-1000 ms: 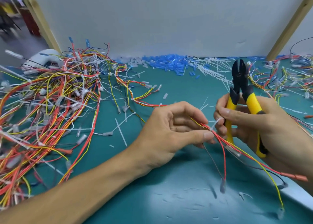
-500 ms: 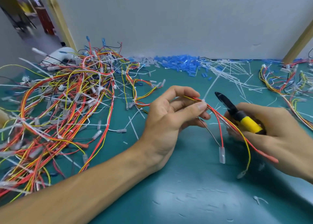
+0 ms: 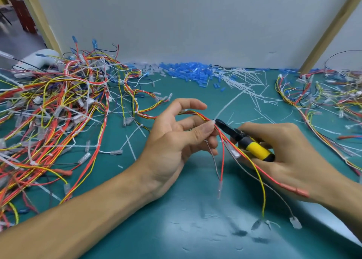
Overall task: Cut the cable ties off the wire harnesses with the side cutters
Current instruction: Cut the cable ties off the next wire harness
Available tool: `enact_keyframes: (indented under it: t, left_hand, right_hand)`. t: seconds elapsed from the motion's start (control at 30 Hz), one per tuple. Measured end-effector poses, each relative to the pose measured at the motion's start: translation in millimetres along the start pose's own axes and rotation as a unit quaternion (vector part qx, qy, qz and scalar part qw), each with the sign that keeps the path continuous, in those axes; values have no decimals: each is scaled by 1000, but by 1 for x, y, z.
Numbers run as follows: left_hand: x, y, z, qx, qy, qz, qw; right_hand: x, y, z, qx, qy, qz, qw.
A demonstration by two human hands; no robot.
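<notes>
Even bright light, soft wide-angle edges

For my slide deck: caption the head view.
Left hand pinches a wire harness while the right hand holds yellow-handled side cutters at its white cable tie.

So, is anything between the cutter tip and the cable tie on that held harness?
Nothing visible. The side cutters have their tip at the cable tie, beside the thumb of the left hand, which pinches the wire harness.

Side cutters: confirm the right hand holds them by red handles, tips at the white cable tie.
Not red. The head view shows the right hand holding the side cutters by yellow handles, tips at the white cable tie on the harness the left hand pinches.
</notes>
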State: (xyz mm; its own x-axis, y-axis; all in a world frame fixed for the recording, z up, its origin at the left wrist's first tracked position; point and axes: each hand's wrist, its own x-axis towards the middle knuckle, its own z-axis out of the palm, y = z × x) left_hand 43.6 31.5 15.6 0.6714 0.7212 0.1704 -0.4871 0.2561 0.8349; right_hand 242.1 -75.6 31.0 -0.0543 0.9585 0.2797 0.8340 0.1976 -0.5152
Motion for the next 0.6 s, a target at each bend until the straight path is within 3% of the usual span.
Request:
enact_keyframes:
  t: [0.17,0.6]
  left_hand:
    - [0,0,-1,2,-4,-9,1000]
    - [2,1,-6,5,-40,-63,997]
  right_hand:
    - [1,3,0,-6,31,-15,999]
    - [-2,0,6,-15,12,-13,1000]
